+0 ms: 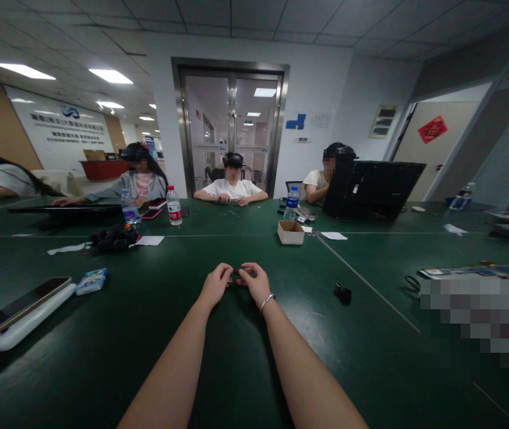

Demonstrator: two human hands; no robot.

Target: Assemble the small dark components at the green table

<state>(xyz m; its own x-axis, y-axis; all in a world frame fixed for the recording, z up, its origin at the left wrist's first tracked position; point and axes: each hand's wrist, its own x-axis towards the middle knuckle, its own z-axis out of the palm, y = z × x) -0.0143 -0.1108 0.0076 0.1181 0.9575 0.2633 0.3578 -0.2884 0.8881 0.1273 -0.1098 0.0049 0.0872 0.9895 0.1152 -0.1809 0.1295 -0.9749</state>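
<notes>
Over the green table (169,357), my left hand (216,283) and my right hand (256,282) meet with fingertips almost touching. Between them is a small black part (237,271), mostly covered by fingers, its kind too small to tell. My right thumb and fingers pinch it. The left hand is also closed in a pinch at its other side, and what those fingers hold is hidden. A silver bracelet (267,302) circles my right wrist. Off to the right lies a black cylindrical piece (342,292), apart from both hands.
A small open cardboard box (290,233) stands ahead, near a water bottle (292,204). Black parts (114,238) are heaped at left, behind a blue-and-white packet (92,281) and a phone (22,307). A large black monitor (370,189) stands far right. Several people sit across the table.
</notes>
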